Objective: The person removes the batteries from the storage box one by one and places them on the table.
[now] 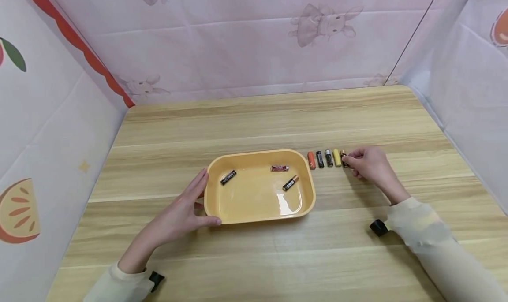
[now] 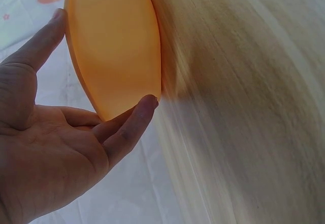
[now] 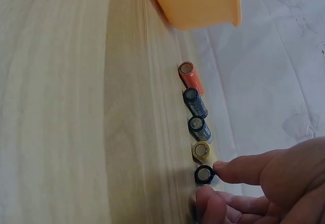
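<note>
A yellow-orange plastic tray (image 1: 248, 205) stands on the table, its left end held by my left hand (image 1: 178, 214), thumb and fingers spread around the corners. Inside it lie a black battery (image 1: 228, 177), a red battery (image 1: 279, 168) and a black-and-gold battery (image 1: 291, 183). To the tray's right, my right hand (image 1: 372, 164) pinches another black-and-gold battery (image 3: 204, 174) between thumb and fingers, at the right end of a row. Beside it are a yellow battery (image 1: 337, 158), a black-and-silver one (image 1: 328, 158), a black one (image 1: 319, 159) and an orange one (image 1: 311, 160).
The wood-grain table (image 1: 254, 262) has a printed cloth (image 1: 246, 55) hung behind it and more cloth at both sides. The orange battery lies close to the tray's right wall. Black wrist straps (image 1: 379, 227) show at both sleeves.
</note>
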`<state>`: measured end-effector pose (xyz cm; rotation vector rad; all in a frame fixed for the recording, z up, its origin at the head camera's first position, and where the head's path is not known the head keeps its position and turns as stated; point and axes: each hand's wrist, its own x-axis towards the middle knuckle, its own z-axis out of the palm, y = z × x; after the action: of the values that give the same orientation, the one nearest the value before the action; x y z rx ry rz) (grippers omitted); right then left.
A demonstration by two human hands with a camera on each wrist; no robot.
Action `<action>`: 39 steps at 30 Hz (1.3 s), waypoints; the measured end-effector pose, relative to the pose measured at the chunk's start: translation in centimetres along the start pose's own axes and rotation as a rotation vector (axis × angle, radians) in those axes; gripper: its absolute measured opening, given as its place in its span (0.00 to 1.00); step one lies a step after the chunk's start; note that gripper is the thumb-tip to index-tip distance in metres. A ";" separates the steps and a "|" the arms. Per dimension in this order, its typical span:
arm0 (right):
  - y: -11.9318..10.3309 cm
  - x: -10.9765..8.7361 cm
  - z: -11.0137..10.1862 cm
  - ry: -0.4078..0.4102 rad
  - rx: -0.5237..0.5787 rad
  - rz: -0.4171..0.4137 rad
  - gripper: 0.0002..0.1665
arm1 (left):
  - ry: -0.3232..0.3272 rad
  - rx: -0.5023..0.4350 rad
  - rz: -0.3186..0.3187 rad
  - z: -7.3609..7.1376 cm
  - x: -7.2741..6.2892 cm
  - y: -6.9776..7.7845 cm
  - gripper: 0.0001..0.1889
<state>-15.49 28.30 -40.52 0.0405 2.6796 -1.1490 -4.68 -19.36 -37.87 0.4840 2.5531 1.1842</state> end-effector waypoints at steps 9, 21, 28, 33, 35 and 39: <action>-0.1 0.3 0.2 0.009 -0.022 -0.005 0.20 | 0.000 0.011 -0.008 0.0 0.0 0.1 0.62; 0.2 0.0 0.0 0.026 -0.052 -0.002 0.23 | 0.006 0.022 0.009 -0.1 -0.1 0.1 0.62; -1.3 -0.8 -0.6 0.060 -0.095 -0.064 0.30 | 0.005 0.025 0.016 0.0 -0.1 0.2 0.62; -4.9 -1.4 -1.4 0.015 0.000 -0.130 0.29 | 0.006 0.009 0.012 -0.2 -0.2 0.3 0.62; -6.8 -1.5 -1.5 -0.029 0.036 -0.148 0.29 | 0.004 0.000 0.011 -0.2 -0.2 0.3 0.62; -10.8 -1.4 -1.1 -0.155 0.135 -0.175 0.26 | 0.002 0.001 0.009 -0.2 -0.2 0.3 0.62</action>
<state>-15.56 21.67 -31.76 -0.2547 2.5065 -1.3247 -4.52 -19.39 -37.49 0.4954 2.5560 1.1867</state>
